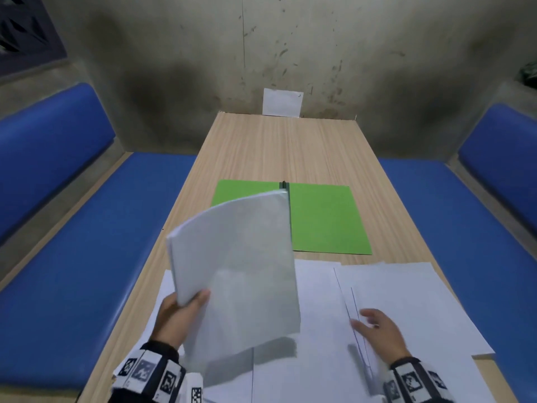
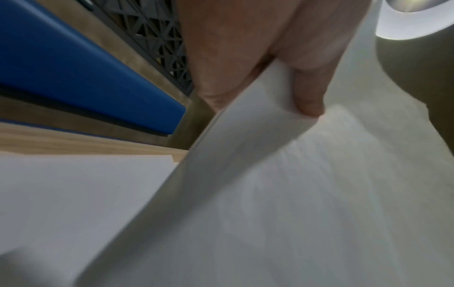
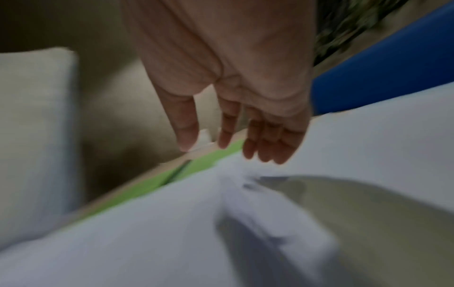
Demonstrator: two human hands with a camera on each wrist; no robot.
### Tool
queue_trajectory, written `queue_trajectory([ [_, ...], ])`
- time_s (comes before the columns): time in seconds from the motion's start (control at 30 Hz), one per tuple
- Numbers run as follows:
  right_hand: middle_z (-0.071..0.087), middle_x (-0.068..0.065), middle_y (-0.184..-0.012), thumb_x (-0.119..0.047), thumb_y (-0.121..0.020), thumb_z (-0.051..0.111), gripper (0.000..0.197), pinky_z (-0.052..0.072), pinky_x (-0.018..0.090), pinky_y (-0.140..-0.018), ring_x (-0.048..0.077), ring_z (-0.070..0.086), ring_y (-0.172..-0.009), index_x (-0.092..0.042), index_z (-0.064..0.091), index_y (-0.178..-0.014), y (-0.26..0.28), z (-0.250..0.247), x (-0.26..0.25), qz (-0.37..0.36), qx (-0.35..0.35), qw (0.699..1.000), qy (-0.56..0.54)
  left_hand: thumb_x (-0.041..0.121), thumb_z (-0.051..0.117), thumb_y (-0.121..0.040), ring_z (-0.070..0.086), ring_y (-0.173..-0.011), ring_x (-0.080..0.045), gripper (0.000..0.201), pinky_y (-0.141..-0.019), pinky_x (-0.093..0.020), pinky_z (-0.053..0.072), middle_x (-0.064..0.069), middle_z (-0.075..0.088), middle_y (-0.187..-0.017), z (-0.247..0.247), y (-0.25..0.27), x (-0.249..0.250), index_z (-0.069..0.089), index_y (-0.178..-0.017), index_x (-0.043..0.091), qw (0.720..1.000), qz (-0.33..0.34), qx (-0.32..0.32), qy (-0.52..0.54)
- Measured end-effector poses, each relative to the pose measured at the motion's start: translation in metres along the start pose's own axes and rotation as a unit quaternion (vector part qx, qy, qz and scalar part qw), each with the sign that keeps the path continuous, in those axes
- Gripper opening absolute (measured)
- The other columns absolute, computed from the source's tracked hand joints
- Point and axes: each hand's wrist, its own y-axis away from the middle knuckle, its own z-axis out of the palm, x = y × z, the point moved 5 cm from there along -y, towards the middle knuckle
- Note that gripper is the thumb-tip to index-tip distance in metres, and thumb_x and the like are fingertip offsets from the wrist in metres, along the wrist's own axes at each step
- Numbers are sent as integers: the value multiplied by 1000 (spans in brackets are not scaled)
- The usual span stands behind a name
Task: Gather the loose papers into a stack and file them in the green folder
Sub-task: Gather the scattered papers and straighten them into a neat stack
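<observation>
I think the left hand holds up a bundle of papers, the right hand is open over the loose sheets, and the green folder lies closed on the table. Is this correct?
Not fully. The green folder lies open, not closed: the head view shows both covers spread flat. The rest holds: the left hand holds up the bundle of papers, and the right hand is open over the loose sheets on the table.

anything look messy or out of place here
Yes: loose sheets lie fanned and overlapping at odd angles under the right hand. The stack in the left hand bows. The green folder lies open and flat.
</observation>
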Motion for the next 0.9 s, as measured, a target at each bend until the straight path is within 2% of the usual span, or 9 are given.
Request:
queue_trajectory([
  [0.1,54,18,-127,-25,-73,73,59,37,36,-99,28,51,-111,-4,51,-123,-7,-57,54,142,89,983,77,28,69,-79,62,-84,-31,34,-73,-35,48,-17,66,-88,-21,-5,-16,62,-94,-2,998,-58,17,-26],
  [0.23,44,20,-135,-48,-58,75,91,33,46,-105,35,41,-123,-6,41,-131,6,-105,102,305,152,925,167,10,67,-82,64,-79,-31,28,-65,-30,47,-18,67,-86,-25,-1,-32,60,-102,-8,997,-71,10,-38],
  [0.4,47,18,-133,-47,-53,81,93,40,48,-99,37,46,-119,-3,45,-126,12,-114,120,332,153,915,170,4,64,-82,59,-78,-28,20,-64,-29,43,-15,64,-87,-9,5,-53,59,-101,-1,991,-89,-15,-99],
  [0.5,50,17,-133,-44,-53,83,88,41,46,-99,35,49,-118,-3,52,-124,11,-117,118,299,145,931,152,6,68,-79,60,-81,-28,31,-70,-31,43,-17,64,-90,-2,1,-72,61,-105,-7,982,-99,-33,-159],
  [0.6,48,13,-137,-67,-19,78,128,32,36,-107,29,43,-128,-2,52,-127,9,-122,103,249,57,953,164,9,71,-77,62,-83,-30,36,-74,-32,45,-18,66,-91,2,-1,-84,63,-108,-7,974,-105,-52,-193],
  [0.63,47,13,-137,-63,-25,80,124,29,34,-105,28,40,-130,0,50,-128,11,-122,96,243,38,956,159,10,70,-77,62,-83,-30,35,-74,-31,44,-18,66,-91,3,-1,-84,63,-108,-6,974,-106,-58,-194],
  [0.7,55,17,-123,-27,-66,80,59,34,38,-92,32,48,-117,3,59,-112,12,-126,93,237,47,955,173,11,68,-80,63,-85,-30,34,-74,-32,45,-18,67,-94,7,0,-82,61,-109,-4,976,-103,-69,-181],
  [0.73,59,17,-109,-14,-73,75,33,36,39,-86,33,51,-105,3,61,-98,12,-129,95,228,80,955,173,11,68,-80,64,-86,-31,35,-76,-34,47,-19,68,-96,9,-1,-82,60,-111,-4,978,-103,-75,-165],
  [0.9,56,19,-104,-13,-83,61,19,34,39,-97,34,51,-103,3,57,-92,18,-129,90,224,107,954,169,18,70,-79,65,-95,-33,43,-90,-42,50,-21,69,-106,33,0,-82,58,-115,0,980,-135,-108,-100],
])
